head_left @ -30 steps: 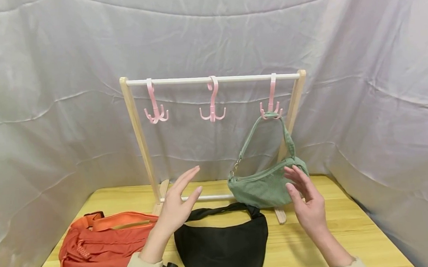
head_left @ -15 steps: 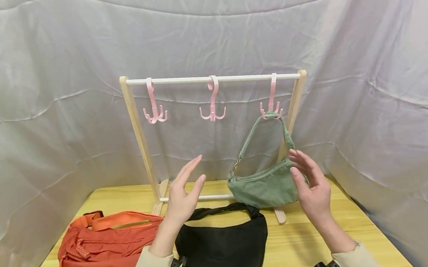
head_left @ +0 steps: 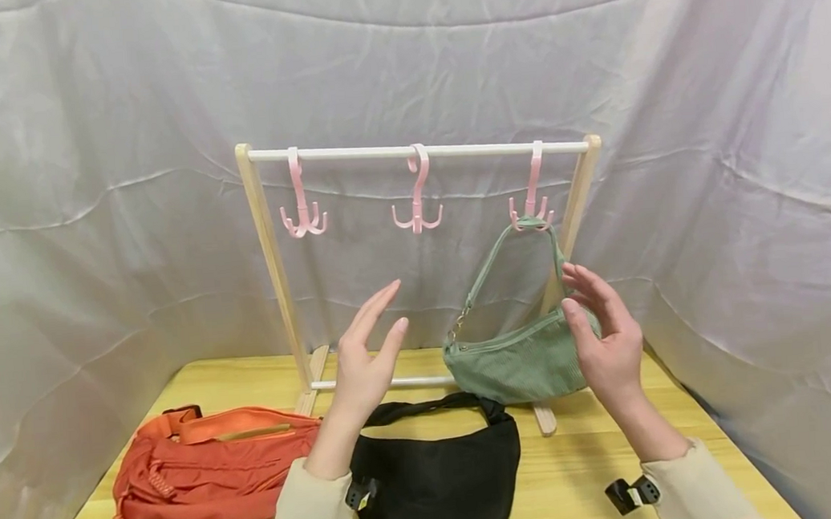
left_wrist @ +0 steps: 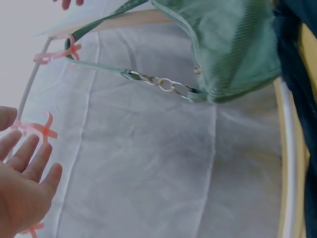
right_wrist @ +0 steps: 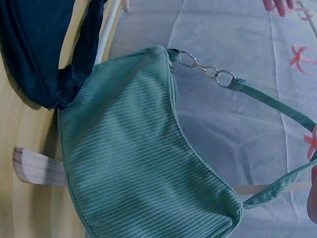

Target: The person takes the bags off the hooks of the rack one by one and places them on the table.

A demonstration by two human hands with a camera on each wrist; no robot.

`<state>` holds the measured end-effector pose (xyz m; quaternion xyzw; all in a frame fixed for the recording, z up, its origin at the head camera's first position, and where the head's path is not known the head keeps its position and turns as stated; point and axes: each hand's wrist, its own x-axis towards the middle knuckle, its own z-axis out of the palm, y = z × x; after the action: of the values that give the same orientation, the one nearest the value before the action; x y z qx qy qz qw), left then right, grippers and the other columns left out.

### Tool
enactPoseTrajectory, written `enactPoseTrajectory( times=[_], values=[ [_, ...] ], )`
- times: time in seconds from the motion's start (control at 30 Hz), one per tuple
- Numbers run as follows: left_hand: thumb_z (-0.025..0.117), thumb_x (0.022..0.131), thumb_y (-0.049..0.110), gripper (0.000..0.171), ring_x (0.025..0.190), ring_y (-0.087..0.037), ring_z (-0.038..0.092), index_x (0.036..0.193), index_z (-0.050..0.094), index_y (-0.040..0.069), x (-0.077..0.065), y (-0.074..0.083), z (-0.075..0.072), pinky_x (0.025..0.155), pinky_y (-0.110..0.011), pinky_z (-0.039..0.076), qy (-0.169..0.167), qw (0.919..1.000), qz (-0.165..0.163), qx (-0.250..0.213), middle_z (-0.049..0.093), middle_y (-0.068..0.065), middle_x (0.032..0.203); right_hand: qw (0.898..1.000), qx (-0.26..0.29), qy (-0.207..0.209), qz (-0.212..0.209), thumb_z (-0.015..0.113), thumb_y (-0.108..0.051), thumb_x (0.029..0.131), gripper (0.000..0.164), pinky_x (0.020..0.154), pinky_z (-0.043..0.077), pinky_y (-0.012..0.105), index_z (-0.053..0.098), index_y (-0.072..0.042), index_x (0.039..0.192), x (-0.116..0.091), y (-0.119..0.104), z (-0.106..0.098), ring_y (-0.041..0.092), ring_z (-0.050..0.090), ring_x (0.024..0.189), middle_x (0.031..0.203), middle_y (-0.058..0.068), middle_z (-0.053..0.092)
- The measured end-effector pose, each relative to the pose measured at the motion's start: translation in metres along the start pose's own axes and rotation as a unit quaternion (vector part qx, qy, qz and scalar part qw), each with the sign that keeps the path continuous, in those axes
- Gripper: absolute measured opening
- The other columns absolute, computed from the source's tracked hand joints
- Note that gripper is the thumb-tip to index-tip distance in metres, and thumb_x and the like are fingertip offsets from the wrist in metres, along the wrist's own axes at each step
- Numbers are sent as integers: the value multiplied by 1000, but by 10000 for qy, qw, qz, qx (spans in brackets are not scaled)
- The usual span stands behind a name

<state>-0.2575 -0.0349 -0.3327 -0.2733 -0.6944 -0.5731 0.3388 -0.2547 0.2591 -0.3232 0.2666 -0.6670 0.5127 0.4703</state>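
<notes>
A green corduroy shoulder bag (head_left: pixel 517 361) hangs by its strap from the right pink hook (head_left: pixel 531 203) on the rack. My right hand (head_left: pixel 609 338) is held up in front of the bag's right end, fingers relaxed and holding nothing. To the left, my left hand (head_left: pixel 366 359) is raised above a black bag (head_left: pixel 438 483), its fingers loosely extended with nothing in them. In the left wrist view, the left palm (left_wrist: pixel 25 193) faces the rack. The right wrist view shows the green bag's ribbed side (right_wrist: pixel 133 148) and its chain link (right_wrist: pixel 205 71).
A wooden rack with a white top bar (head_left: pixel 357 152) stands on the table (head_left: pixel 583 481). Its left hook (head_left: pixel 302 207) and middle hook (head_left: pixel 418 199) bear no bag. An orange-red bag (head_left: pixel 213 475) lies at the left. Grey cloth (head_left: pixel 92 194) encloses the back and sides.
Both hands have risen and shifted right, the left from lower beside the black bag, the right off the green bag's front toward its right end. The bags have stayed in place.
</notes>
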Motion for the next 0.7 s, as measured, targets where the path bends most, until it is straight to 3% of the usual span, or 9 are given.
enactPoseTrajectory(
  times=[0.33,0.7],
  values=[
    [68,102,11,47,143,-18,49,148,59,9,16,-16,11,121,-37,36,-156,9993,284,-185,57,-3,152,9995,-293,54,-66,61,17,94,39,102,50,23,60,16,132,19,-16,7,20,65,118,130,33,63],
    [67,103,14,46,143,-15,49,148,59,14,25,-19,28,120,-37,36,-208,9994,150,-233,57,0,152,9973,-628,133,-364,63,19,90,42,105,48,25,61,15,132,44,-17,7,23,64,122,132,34,63]
  ],
)
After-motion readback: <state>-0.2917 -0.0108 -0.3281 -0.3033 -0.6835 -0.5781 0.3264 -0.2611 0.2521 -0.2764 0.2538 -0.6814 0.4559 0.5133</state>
